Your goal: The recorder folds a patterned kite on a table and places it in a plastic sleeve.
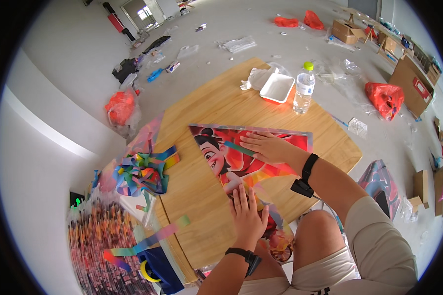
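A thin, shiny sheet (pixel 280 169), printed with a red cartoon character, lies on the wooden table (pixel 197 221). Its upper part is roughly triangular, and the lower end hangs over the near edge toward my knees. My right hand (pixel 268 147) rests flat on the upper part, fingers stretched to the left. Beneath those fingers runs a narrow teal strip (pixel 237 149); whether it is loose or printed, I cannot tell. My left hand (pixel 246 214) lies palm down with fingers spread, its tips touching the sheet's lower left edge. Neither hand grasps anything.
Rainbow ribbons (pixel 145 172) are heaped at the table's left edge. Below them stand a thick stack of printed sheets (pixel 101 241) and a yellow tape roll (pixel 147 271). A water bottle (pixel 304 91) and white tray (pixel 277 87) occupy the far end. Bags and cartons litter the floor.
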Demonstrator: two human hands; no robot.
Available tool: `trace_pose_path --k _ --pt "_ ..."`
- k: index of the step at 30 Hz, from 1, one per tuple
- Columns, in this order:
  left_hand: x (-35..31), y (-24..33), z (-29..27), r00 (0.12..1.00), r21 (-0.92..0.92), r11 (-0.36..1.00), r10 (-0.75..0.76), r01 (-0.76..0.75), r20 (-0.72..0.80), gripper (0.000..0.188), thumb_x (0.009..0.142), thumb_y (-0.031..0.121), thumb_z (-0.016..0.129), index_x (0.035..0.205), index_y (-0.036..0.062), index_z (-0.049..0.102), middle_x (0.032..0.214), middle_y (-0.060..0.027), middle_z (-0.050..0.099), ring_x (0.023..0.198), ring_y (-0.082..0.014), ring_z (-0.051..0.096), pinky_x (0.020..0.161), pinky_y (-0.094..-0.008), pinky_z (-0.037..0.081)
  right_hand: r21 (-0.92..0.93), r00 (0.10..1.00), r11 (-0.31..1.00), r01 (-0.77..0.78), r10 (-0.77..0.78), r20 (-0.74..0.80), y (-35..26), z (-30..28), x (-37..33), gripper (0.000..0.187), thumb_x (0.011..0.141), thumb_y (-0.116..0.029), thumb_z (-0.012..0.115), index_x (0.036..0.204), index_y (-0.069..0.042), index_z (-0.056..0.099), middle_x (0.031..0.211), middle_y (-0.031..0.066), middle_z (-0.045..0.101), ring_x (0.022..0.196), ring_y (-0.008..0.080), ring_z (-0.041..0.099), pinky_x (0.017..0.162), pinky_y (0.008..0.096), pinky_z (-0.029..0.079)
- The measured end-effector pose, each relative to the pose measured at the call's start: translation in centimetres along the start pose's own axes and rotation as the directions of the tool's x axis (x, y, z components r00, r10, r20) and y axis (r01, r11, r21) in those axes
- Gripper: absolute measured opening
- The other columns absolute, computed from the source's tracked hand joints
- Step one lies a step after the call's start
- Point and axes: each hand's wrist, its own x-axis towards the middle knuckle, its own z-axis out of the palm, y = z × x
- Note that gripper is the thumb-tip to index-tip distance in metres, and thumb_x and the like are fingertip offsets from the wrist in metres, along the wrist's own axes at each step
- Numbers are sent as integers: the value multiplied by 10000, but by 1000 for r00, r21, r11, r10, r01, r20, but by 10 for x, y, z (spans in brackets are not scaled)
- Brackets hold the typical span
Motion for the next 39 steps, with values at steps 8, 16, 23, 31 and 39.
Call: trace_pose_path --k 8,16,23,31,39 --pt "-2 -1 4 1000 -19 1000 -11 11 -21 759 984 470 567 1583 36 399 1681 -220 292 1554 -420 262 1244 -598 198 210 921 919 -332 364 -136 13 -74 -84 522 992 -88 587 1508 -96 505 1600 109 473 1496 285 421 1238 480 305" --pt "-3 -1 1 1000 -20 1000 -16 16 -12 771 989 467 572 1592 30 372 1683 -231 279 1558 -432 243 1253 -594 174 -31 963 970 -241 243 113 -50 -93 -171 496 966 -222 622 1446 -100 585 1565 61 524 1486 267 438 1191 478 356" --pt "-3 0 2 1000 0 1000 -7 7 -6 774 999 483 555 1596 29 364 1688 -233 270 1556 -436 246 1256 -591 167 -92 965 974 -209 221 139 -65 -86 -162 587 970 -313 621 1489 -58 523 1601 89 480 1504 311 399 1189 519 344" --pt "-3 1 -3 1000 10 1000 -11 11 13 770 1001 476 555 1594 24 363 1684 -236 274 1554 -438 248 1252 -594 180 86 917 913 -399 399 17 -38 -71 -142 570 955 -263 660 1489 -110 535 1536 93 535 1449 296 455 1158 485 376" --pt "-4 1 0 1000 21 1000 -6 6 4 754 995 458 566 1583 21 385 1679 -236 283 1553 -436 253 1248 -598 193 -133 509 517 -846 856 92 53 -76 -104 516 825 -341 824 1263 -136 644 1268 79 671 1198 287 611 1014 488 424"
